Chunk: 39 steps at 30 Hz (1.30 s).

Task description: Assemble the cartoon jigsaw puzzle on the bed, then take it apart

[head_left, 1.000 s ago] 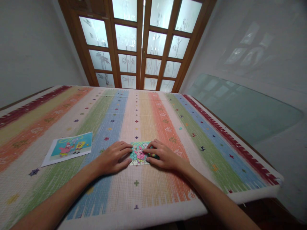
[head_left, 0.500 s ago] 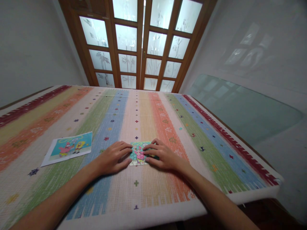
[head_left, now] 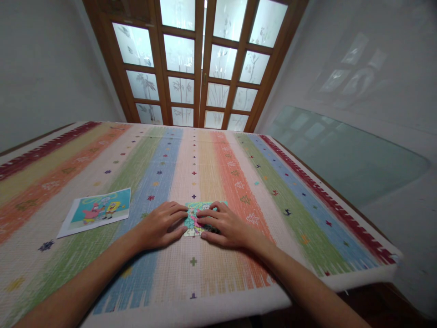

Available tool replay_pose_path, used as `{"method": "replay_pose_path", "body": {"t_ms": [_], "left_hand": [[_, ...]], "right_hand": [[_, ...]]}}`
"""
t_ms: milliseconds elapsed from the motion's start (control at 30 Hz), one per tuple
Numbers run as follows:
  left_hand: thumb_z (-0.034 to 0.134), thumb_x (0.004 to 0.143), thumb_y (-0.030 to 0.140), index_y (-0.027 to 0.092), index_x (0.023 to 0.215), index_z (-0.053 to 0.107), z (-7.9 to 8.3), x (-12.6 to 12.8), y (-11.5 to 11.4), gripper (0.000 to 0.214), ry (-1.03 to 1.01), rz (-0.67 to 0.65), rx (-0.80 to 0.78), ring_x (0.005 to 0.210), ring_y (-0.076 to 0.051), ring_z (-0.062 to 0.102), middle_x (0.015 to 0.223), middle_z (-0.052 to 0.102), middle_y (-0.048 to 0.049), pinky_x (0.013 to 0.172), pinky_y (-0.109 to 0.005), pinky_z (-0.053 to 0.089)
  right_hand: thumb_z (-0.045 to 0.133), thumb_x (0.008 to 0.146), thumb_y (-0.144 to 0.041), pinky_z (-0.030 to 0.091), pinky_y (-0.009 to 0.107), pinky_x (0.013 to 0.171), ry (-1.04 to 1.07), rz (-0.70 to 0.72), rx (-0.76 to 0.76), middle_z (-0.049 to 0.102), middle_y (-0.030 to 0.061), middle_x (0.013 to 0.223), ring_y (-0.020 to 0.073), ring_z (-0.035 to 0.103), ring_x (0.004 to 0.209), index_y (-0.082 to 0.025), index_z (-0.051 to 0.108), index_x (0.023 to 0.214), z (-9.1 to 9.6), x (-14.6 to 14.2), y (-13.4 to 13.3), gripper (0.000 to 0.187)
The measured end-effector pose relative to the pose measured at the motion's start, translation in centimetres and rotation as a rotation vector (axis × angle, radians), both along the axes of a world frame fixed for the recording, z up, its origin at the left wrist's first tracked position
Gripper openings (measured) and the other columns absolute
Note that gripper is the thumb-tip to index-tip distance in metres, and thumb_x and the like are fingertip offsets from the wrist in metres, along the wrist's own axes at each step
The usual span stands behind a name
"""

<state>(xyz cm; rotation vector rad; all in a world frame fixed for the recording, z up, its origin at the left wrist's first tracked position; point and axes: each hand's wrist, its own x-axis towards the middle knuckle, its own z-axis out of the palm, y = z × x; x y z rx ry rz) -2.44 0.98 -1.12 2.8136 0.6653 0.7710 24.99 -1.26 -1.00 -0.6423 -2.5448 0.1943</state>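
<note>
A small jigsaw puzzle [head_left: 190, 223], mostly teal with pink in the middle and a pale lower edge, lies flat on the patterned tablecloth [head_left: 218, 269]. Along its left edge rest the fingertips and thumb of my left hand [head_left: 164, 225], the thumb apart from the curved fingers. My right hand [head_left: 227, 226] reaches over the right part of the puzzle, fingers spread and tips touching its middle. Much of the right half is hidden beneath that hand. Neither hand lifts anything.
To the left lies a printed cartoon picture [head_left: 99, 212] on white paper, with a pink and a yellow figure. The table's front edge [head_left: 205, 314] runs close below my forearms. Wooden doors with glass panes [head_left: 182, 89] stand behind, and a glass panel [head_left: 341, 150] is at right.
My right hand has slid slightly left, further over the puzzle, baring its upper right corner. My left hand stays at the left edge.
</note>
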Motion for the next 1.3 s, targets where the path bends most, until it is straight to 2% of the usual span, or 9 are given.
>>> {"method": "replay_pose_path", "body": {"t_ms": [333,533,733,900,967,1100,1200,1300], "left_hand": [[0.054,0.100,0.026,0.017,0.117,0.063,0.0,0.1,-0.1,0.021,0.004,0.009,0.003,0.106,-0.027,0.064,0.116,0.069,-0.0110,0.095,-0.045,0.052],[0.054,0.100,0.026,0.018,0.118,0.063,-0.1,0.1,-0.1,0.021,0.001,0.011,0.007,0.107,-0.027,0.064,0.116,0.069,-0.0108,0.095,-0.045,0.052],[0.054,0.100,0.025,0.017,0.118,0.063,0.0,0.1,-0.1,0.022,-0.001,0.007,0.004,0.106,-0.027,0.064,0.115,0.069,-0.0107,0.095,-0.045,0.052],[0.054,0.100,0.025,0.017,0.117,0.064,0.1,0.1,-0.1,0.021,0.007,0.010,0.002,0.107,-0.026,0.064,0.116,0.069,-0.0111,0.095,-0.044,0.053],[0.053,0.100,0.025,0.017,0.118,0.063,0.1,0.1,-0.1,0.022,0.006,0.007,0.003,0.106,-0.026,0.064,0.116,0.069,-0.0110,0.095,-0.044,0.053],[0.054,0.100,0.026,0.019,0.118,0.063,0.2,0.0,-0.2,0.022,0.007,0.016,0.011,0.107,-0.026,0.064,0.116,0.069,-0.0105,0.095,-0.046,0.054],[0.055,0.100,0.026,0.020,0.118,0.062,0.1,0.0,-0.1,0.021,0.003,0.015,0.012,0.107,-0.027,0.065,0.117,0.069,-0.0101,0.095,-0.046,0.054],[0.055,0.099,0.026,0.021,0.118,0.062,0.0,-0.1,-0.1,0.021,-0.003,0.016,0.017,0.107,-0.027,0.065,0.117,0.068,-0.0101,0.095,-0.046,0.054]], "right_hand": [[0.053,0.104,-0.041,0.043,0.043,0.101,-0.100,-0.058,0.042,0.072,0.0080,0.127,0.0258,0.062,0.111,-0.018,0.069,0.116,-0.1,-0.3,0.0,0.030],[0.049,0.106,-0.043,0.041,0.044,0.105,-0.114,-0.028,0.035,0.069,0.0085,0.134,0.0255,0.059,0.118,-0.019,0.065,0.128,-0.1,-0.2,0.1,0.037],[0.054,0.102,-0.051,0.043,0.045,0.100,-0.175,-0.071,0.015,0.067,0.0089,0.136,0.0280,0.057,0.118,-0.020,0.065,0.131,0.5,-0.2,-0.3,0.043],[0.056,0.102,-0.047,0.041,0.044,0.106,-0.083,-0.027,-0.031,0.069,0.0088,0.135,0.0237,0.059,0.120,-0.021,0.065,0.132,0.4,0.0,0.1,0.041],[0.055,0.103,-0.043,0.042,0.044,0.105,-0.022,-0.059,-0.035,0.070,0.0089,0.132,0.0228,0.060,0.117,-0.021,0.066,0.129,0.3,0.5,0.7,0.036],[0.053,0.102,-0.032,0.045,0.045,0.097,0.073,-0.303,0.038,0.074,0.0091,0.115,0.0253,0.062,0.104,-0.021,0.073,0.115,0.1,3.0,3.0,0.026],[0.056,0.096,-0.027,0.045,0.047,0.094,0.067,-0.626,0.092,0.073,0.0130,0.109,0.0300,0.059,0.103,-0.018,0.076,0.105,-0.1,6.0,5.0,0.023],[0.055,0.091,-0.025,0.043,0.048,0.094,-0.018,-0.923,0.083,0.069,0.0184,0.108,0.0335,0.057,0.102,-0.013,0.077,0.106,-0.4,9.2,6.3,0.028]]}}
